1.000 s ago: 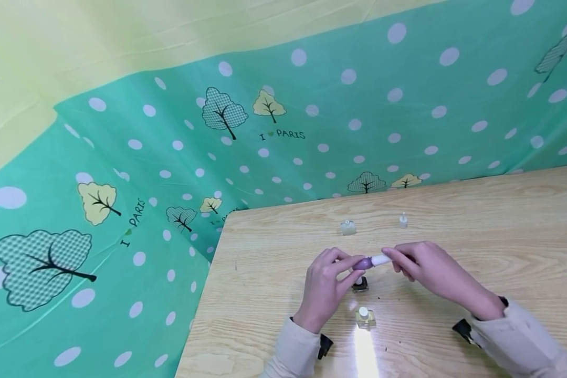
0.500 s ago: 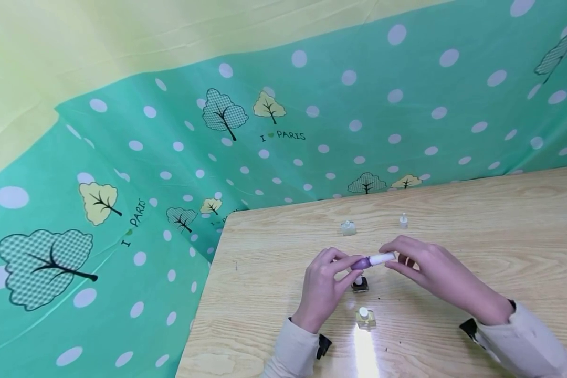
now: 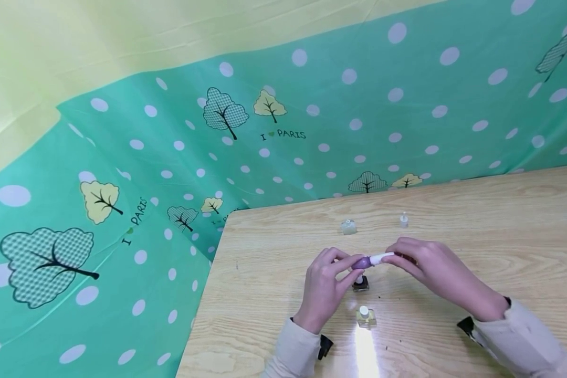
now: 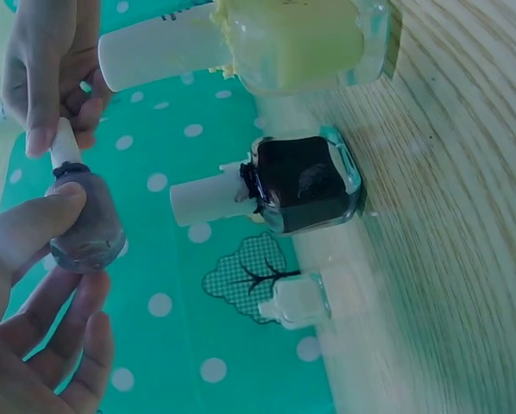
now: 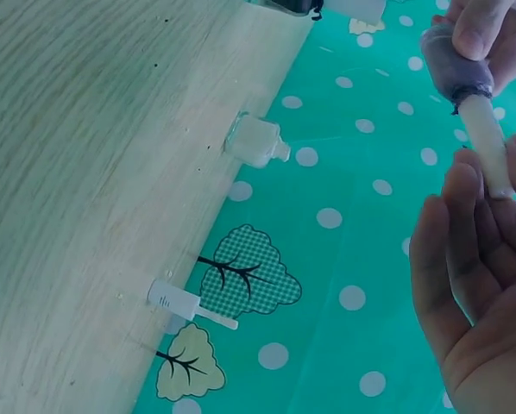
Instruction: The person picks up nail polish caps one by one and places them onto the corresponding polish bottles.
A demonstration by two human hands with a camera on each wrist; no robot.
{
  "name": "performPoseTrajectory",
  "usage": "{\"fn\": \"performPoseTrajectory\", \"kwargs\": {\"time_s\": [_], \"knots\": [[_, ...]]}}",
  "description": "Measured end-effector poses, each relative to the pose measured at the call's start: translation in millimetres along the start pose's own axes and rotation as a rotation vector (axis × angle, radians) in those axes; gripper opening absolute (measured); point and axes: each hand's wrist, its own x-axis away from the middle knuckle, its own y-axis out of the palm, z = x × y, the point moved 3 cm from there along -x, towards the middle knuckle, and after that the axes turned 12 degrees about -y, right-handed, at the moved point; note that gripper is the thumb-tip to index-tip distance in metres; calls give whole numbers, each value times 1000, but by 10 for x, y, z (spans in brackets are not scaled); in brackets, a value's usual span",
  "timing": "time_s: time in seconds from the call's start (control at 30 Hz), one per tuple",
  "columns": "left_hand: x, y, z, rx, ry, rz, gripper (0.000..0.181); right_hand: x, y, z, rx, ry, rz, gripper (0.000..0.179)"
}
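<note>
A nail polish bottle with purple polish (image 3: 360, 263) is held above the table, lying nearly sideways. My left hand (image 3: 326, 283) grips its glass body between thumb and fingers. At the other end, my right hand (image 3: 434, 268) pinches the long white cap (image 3: 380, 258), which sits on the bottle's neck. The right wrist view shows thumb and fingertips around the tip of that cap (image 5: 484, 142). Just below the held bottle stands a dark nail polish bottle (image 3: 360, 285) with a white cap. Nearer to me is a pale yellow nail polish bottle (image 3: 366, 319), also white-capped.
Toward the back of the wooden table (image 3: 264, 273) stands a whitish bottle (image 3: 348, 227) without a cap. To its right, a white cap (image 3: 403, 222) stands with its brush pointing up. A green dotted cloth (image 3: 312, 152) hangs behind the table's far edge.
My right fingers loosened around the white cap half a second ago, showing more of it, then closed on it again. My left hand and the purple bottle stay nearly still.
</note>
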Motion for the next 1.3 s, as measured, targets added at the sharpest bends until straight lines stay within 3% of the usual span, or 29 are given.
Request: {"fn": "performPoseTrajectory", "kwargs": {"time_s": [0.33, 0.43, 0.57, 0.73, 0.83, 1.3], "knots": [[7, 17, 11, -3, 27, 16, 27, -1, 51, 16, 1, 87, -7, 34], [4, 21, 4, -3, 21, 7, 27, 2, 58, 17, -3, 99, 8, 29], [1, 16, -22, 4, -6, -8, 26, 11, 54, 12, -34, 89, 28, 3], [-12, -4, -57, -1, -28, -1, 25, 19, 27, 3, -54, 2, 31, 29], [-24, -7, -66, -2, -32, -4, 24, 21, 18, 7, -44, -36, 28, 35], [-40, 38, -96, -10, -28, 10, 27, -7, 36, 57, 10, -25, -10, 19]]}}
